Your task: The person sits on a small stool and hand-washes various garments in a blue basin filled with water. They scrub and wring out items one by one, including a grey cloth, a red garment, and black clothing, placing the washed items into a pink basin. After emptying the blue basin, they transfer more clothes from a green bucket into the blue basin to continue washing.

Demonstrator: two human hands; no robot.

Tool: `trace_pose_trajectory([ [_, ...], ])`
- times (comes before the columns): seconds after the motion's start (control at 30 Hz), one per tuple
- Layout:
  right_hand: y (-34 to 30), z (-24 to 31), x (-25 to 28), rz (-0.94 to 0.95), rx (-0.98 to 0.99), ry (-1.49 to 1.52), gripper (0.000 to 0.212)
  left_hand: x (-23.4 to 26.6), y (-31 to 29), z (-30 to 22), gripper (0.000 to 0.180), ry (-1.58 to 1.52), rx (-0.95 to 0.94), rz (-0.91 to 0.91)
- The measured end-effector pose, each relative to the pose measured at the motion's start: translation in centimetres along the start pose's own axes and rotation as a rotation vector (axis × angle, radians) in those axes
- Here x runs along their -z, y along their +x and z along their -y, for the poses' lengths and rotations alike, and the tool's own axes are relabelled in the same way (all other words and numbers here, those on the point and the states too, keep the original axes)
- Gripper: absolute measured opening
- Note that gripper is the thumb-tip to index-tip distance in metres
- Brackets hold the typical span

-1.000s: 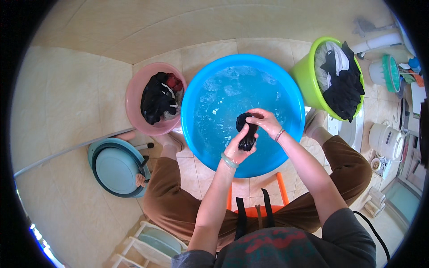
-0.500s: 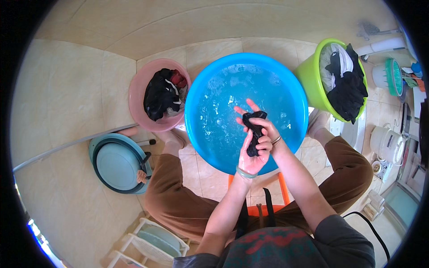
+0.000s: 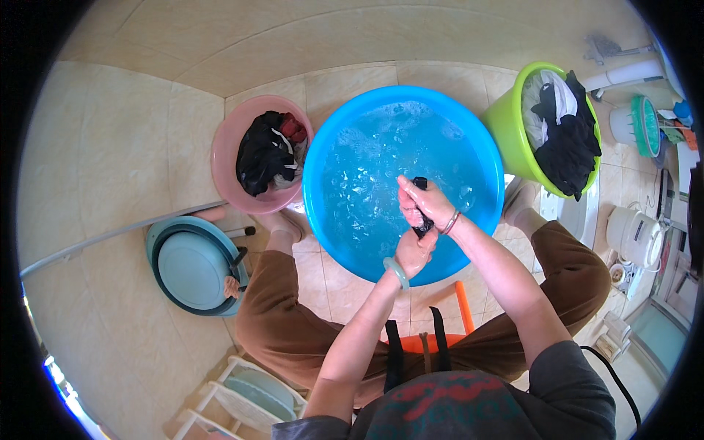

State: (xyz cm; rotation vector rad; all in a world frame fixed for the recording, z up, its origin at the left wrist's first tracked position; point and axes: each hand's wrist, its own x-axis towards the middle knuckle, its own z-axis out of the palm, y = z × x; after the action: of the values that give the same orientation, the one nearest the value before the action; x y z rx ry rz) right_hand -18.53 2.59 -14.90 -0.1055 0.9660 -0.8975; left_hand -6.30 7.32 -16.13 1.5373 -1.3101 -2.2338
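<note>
- Slip: the small, crumpled black wet cloth (image 3: 423, 225) could shoot out of the fingers and drop into the bluish, sudsy water (image 3: 367, 176); wet skin and a short hold would cause it.
- Drips: squeezed-out water could land on the brown cloth trousers (image 3: 293, 315) or pale tiled floor (image 3: 323, 282), since the hands work so near the 6 o'clock rim of the large, round blue plastic basin (image 3: 403, 92).
- Knock: the pale green ring-shaped bangle (image 3: 397, 273) could strike that rim if the left wrist dips, as it sits right by it.
- Spill: the black garment (image 3: 565, 158) hanging over the lime-green plastic bucket (image 3: 506, 121), at the basin's 2 o'clock, could slide off if bumped.
- Hands: the right hand (image 3: 428, 203) is closed round the cloth's upper part; the left hand (image 3: 415, 251) is closed at its lower end, toward 7 o'clock from the right.
- Cloth: it lies between and inside both fists, over the basin's 5 o'clock side, one end poking out at 12 o'clock; the rest is hidden by fingers.
</note>
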Motion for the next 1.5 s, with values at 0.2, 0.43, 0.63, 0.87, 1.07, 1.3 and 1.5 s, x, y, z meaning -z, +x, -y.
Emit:
trace_pose_trajectory([
  [0.2,-0.4,-0.5,-0.1,-0.143,0.038,-0.104,0.047,-0.3,-0.3,-0.4,0.038,0.688,-0.134,-0.134],
  [0.43,0.6,-2.5,-1.2,-0.259,0.104,-0.021,0.043,1.4,-1.0,-1.9,0.04,0.929,0.092,-0.073],
  [0.63,0.9,-3.5,2.1,-0.055,-0.025,0.262,0.041,1.1,-1.2,-0.7,0.038,0.193,0.239,-0.014],
  [0.87,-4.7,-0.9,0.1,0.125,0.263,0.361,0.06,2.3,-4.9,-6.6,0.035,-0.275,0.361,0.244],
  [1.07,-4.7,0.8,-1.4,0.111,0.343,0.245,0.05,5.9,-6.2,-11.5,0.038,-0.337,0.201,0.281],
  [1.3,-2.3,1.2,-8.8,0.137,0.251,0.067,0.051,15.7,-7.7,-17.8,0.03,-0.381,0.067,0.008],
  [1.5,6.5,-3.6,-14.4,0.237,0.11,0.087,0.069,25.9,-7.5,-11.4,0.06,-0.731,-0.153,-0.369],
])
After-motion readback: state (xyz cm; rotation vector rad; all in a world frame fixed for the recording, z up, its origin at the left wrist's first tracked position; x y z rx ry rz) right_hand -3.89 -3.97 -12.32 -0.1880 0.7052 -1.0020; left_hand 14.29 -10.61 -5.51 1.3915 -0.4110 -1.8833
